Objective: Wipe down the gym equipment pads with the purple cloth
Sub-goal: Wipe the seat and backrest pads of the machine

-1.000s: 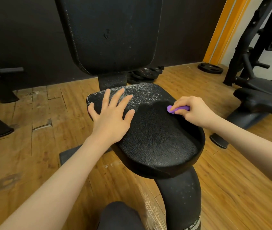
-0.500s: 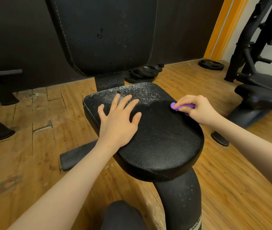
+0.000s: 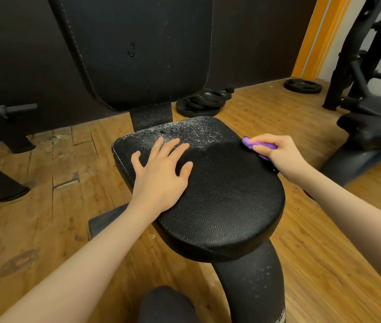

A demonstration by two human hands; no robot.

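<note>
Purple cloth (image 3: 258,145): bunched, pinched in the curled fingers of the right hand (image 3: 278,155), at the seat pad's (image 3: 226,201) far right edge. Seat pad: black, dusty white along its far edge. Left hand (image 3: 161,173): flat, fingers spread, on the pad's left side. Back pad (image 3: 138,47): upright behind. Weight plates (image 3: 202,102): on the wooden floor (image 3: 45,183).

Both forearms are bare from the lower frame edges to the wrists, with no sleeve in view; the bare left hand (image 3: 161,173) and bare right hand (image 3: 278,152) carry no ring, watch or glove; fingernails look short and unpainted; a dark rounded fabric-covered knee (image 3: 166,304) shows at the bottom centre.
</note>
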